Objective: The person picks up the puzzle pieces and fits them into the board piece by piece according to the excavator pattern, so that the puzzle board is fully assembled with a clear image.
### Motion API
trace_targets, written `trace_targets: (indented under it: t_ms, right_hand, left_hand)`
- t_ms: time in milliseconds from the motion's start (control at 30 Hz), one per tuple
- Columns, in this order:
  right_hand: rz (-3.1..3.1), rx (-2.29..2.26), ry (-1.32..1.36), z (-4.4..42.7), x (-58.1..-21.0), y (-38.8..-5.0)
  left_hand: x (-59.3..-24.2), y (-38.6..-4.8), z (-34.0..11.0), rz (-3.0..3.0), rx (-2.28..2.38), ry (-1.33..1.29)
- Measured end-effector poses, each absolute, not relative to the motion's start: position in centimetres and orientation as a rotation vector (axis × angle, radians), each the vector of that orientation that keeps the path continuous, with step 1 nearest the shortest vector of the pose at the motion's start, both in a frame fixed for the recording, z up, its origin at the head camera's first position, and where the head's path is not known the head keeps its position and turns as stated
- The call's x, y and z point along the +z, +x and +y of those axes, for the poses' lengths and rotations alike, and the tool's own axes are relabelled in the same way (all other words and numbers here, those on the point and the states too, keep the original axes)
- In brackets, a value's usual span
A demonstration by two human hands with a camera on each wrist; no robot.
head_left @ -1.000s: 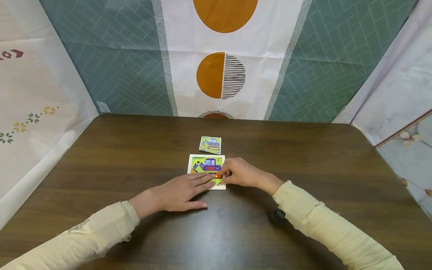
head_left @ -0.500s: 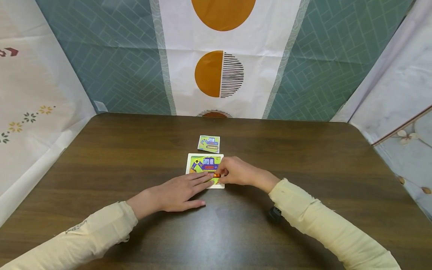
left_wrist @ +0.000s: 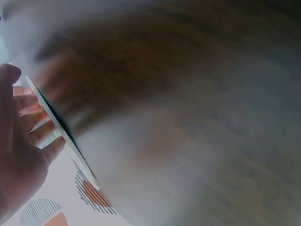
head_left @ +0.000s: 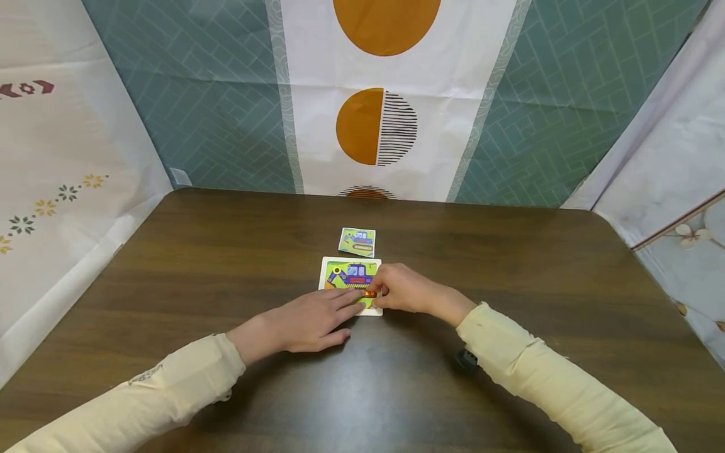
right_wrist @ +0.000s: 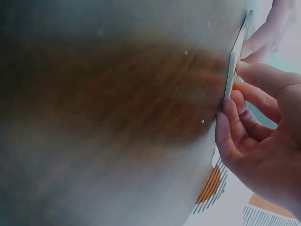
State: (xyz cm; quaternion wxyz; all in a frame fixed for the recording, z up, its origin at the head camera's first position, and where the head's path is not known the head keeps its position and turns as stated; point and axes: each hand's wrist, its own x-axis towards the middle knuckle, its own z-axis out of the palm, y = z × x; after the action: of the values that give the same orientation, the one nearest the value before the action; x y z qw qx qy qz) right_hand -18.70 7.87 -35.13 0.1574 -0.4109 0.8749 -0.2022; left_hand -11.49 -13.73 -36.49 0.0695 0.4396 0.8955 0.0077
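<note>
A white-framed picture puzzle (head_left: pixel 352 259) with a purple excavator on green lies flat on the table. My left hand (head_left: pixel 310 321) rests on its lower left part, fingers straight and spread, the thumb out over the table. At the right side of the board my right hand (head_left: pixel 410 290) has its fingers curled, thumb and forefinger pinching a puzzle piece near the orange track (head_left: pixel 370 294). Those fingertips hide most of the piece. In the right wrist view the right fingers (right_wrist: pixel 256 98) meet the board's edge. The left wrist view shows the left fingers (left_wrist: pixel 41 129) along the board.
Just beyond the puzzle lies a small card (head_left: pixel 357 241) with a similar excavator picture. The brown wooden table (head_left: pixel 481 251) reaches back to a patterned curtain (head_left: pixel 376 126). Printed cloths hang on both sides.
Both hands stay on the puzzle with only slight finger shifts. The head view has swung a little, so everything sits slightly further right than half a second ago.
</note>
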Motion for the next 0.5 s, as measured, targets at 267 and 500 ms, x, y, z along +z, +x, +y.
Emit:
trace_targets:
  t_ms: [267, 500]
  right_hand:
    - [2.531, -0.583, -1.182, 8.00, -35.28, -18.45]
    - [2.567, -0.527, -1.195, 7.90, -35.17, -17.97]
  left_hand:
    - [-36.66, -11.85, -13.25, 2.750, 0.019, 1.430]
    - [-36.80, -12.11, -12.91, 2.789, 0.094, 1.423]
